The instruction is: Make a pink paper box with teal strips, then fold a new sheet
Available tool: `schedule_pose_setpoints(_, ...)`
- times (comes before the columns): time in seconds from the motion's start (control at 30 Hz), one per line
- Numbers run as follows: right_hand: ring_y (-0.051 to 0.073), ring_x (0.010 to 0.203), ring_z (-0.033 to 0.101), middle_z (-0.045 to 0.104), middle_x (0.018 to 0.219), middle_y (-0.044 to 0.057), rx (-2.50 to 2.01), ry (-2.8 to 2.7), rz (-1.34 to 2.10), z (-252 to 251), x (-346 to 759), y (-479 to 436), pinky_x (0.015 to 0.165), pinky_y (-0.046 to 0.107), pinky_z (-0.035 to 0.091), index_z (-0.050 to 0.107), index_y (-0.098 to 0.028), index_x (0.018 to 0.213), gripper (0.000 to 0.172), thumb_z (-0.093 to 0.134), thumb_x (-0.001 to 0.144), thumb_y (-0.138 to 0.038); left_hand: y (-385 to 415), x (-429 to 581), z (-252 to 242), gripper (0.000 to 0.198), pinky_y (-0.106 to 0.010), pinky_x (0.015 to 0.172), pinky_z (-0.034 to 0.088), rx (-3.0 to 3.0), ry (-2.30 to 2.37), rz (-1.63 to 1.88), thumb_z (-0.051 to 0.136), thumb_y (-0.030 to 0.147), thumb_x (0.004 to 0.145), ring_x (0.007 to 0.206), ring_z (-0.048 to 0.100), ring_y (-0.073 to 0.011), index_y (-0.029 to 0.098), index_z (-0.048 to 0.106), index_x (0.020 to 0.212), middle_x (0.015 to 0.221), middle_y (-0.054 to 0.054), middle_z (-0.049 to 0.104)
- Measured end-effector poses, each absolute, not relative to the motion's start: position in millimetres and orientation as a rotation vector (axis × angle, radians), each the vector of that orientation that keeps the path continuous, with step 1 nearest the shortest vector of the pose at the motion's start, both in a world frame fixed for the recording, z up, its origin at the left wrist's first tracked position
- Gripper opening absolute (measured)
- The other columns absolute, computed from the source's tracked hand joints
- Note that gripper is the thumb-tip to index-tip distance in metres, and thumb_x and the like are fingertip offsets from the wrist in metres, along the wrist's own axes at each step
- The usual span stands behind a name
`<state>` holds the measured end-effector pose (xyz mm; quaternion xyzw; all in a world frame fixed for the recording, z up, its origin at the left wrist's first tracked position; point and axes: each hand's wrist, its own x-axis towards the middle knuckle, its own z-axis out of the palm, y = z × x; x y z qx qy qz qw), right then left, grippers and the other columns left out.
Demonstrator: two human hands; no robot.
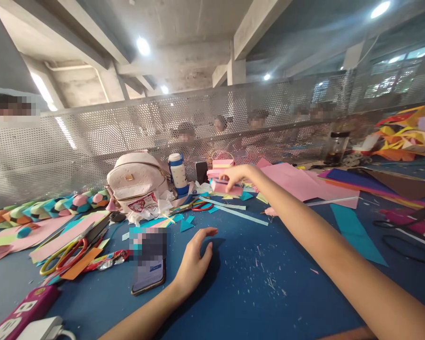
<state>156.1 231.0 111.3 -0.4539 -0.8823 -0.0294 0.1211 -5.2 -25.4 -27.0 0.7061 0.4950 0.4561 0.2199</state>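
Right hand: stretched far across the table, its fingers bent over a pink folded paper piece; whether they grip it or only touch it, I cannot tell.
Pink folded paper piece: under those fingers, in front of a small pink paper box.
Left hand: empty, fingers loosely curled, just beside a smartphone.
Crushing risk: thin folds could crease if the fingertips press too hard.
Snagging risk: loose pale paper strips lie close by and could be dragged along by a low-moving hand.
Knocking risk: a careless leftward sweep could hit the blue-and-white bottle.
In the way: red-handled scissors and teal scraps lie between the left hand and the bottle.
Around: white backpack at left, pink paper sheets beyond the right forearm, magenta power strip near the lower left corner.
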Motion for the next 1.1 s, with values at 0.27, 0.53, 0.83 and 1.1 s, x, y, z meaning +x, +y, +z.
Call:
schedule_pose_setpoints(0.27, 0.035, 0.122, 0.044, 0.050, 0.131, 0.020, -1.342, -2.206, -0.480, 179, 144, 281, 0.098, 0.045, 0.036, 0.049, -0.010, 0.132, 0.051, 0.061, 0.090, -0.035, -26, -5, -27, 0.032, -0.039, 0.105, 0.041, 1.925, 1.389, 1.264, 0.047, 0.018, 0.092, 0.119, 0.058, -0.0221, 0.024, 0.060, 0.121, 0.123, -0.006, 0.065)
schedule_pose_setpoints(0.53, 0.034, 0.114, 0.050, 0.045, 0.130, 0.025, -1.465, -1.986, -0.566, 150, 131, 323, 0.085, 0.041, 0.045, 0.051, -0.006, 0.128, 0.052, 0.067, 0.088, -0.036, -25, -4, -30, 0.032, -0.039, 0.107, 0.040, 1.868, 1.444, 1.215, 0.046, 0.019, 0.093, 0.120, 0.056, -0.0213, 0.025, 0.058, 0.122, 0.124, -0.004, 0.064)
schedule_pose_setpoints(0.83, 0.023, 0.105, 0.060, 0.057, 0.124, 0.010, -1.461, -2.081, -0.529, 112, 116, 324, 0.087, 0.043, 0.054, 0.057, -0.016, 0.123, 0.034, 0.059, 0.096, -0.035, -23, -5, -32, 0.032, -0.038, 0.108, 0.039, 1.831, 1.444, 1.197, 0.046, 0.019, 0.094, 0.121, 0.055, -0.0213, 0.025, 0.058, 0.123, 0.125, -0.004, 0.064)
schedule_pose_setpoints(1.1, 0.023, 0.107, 0.060, 0.058, 0.124, 0.010, -1.483, -2.043, -0.431, 116, 120, 317, 0.089, 0.044, 0.053, 0.058, -0.016, 0.123, 0.032, 0.059, 0.096, -0.033, -24, -4, -28, 0.032, -0.036, 0.107, 0.039, 1.847, 1.432, 1.192, 0.045, 0.017, 0.093, 0.121, 0.056, -0.0200, 0.024, 0.058, 0.122, 0.124, -0.004, 0.064)
